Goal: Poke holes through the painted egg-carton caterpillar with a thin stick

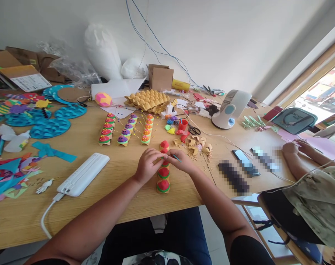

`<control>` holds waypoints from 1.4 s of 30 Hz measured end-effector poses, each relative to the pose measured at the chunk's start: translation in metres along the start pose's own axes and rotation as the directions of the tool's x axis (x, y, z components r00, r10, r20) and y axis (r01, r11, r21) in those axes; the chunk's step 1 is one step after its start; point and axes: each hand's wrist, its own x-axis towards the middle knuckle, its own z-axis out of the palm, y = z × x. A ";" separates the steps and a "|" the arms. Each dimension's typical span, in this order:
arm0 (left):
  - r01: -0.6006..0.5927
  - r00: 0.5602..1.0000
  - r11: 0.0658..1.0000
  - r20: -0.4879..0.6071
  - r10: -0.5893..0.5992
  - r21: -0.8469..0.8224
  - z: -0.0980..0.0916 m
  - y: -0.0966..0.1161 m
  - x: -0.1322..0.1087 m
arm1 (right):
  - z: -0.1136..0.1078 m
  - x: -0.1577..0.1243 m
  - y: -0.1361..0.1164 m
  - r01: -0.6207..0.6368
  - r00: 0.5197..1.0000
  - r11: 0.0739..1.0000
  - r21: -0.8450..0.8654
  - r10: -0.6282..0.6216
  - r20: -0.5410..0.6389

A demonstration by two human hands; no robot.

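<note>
one red-domed strip (163, 173) lay beneath the left hand (147, 166) and right hand (181, 160), near the tabletop's (123, 156) front edge. the right pinched a thin blue-green piece (177, 158); the left's fingers were bunched, contents unclear.

The surface (123, 158) is smooth, grained wood. The strip of red domes (163, 173) looks matt and clay-like; the egg tray (147, 98) is rough, dull moulded pulp. The power bank (83, 175) and fan (230, 108) are smooth plastic, the clear bag (76, 70) crinkled and shiny, the box (161, 78) matt cardboard.
</note>
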 end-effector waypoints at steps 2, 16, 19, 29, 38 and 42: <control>0.008 1.000 1.000 -0.007 -0.008 -0.006 0.000 -0.001 0.001 | -0.003 0.006 0.000 0.023 0.999 1.000 0.013 -0.023 0.023; -0.001 0.999 1.000 0.035 0.002 -0.018 -0.001 -0.004 0.001 | 0.006 -0.003 0.029 0.189 0.974 0.964 -0.190 -0.208 -0.089; 0.013 0.999 1.000 0.044 -0.012 -0.022 -0.002 -0.005 0.000 | 0.006 -0.002 0.029 0.168 0.981 0.970 -0.177 -0.183 -0.072; 0.054 0.997 0.998 0.057 -0.053 -0.020 -0.001 -0.002 0.001 | 0.007 -0.003 0.026 0.121 0.989 0.989 -0.082 -0.128 -0.076; 0.100 0.995 0.995 0.030 -0.099 -0.029 -0.002 -0.004 0.002 | 0.004 0.000 0.028 0.091 0.991 0.994 0.059 -0.084 -0.103; 0.122 0.991 0.992 0.063 -0.120 -0.029 -0.002 -0.005 0.001 | 0.005 -0.002 0.026 0.080 0.993 0.997 -0.009 -0.081 -0.083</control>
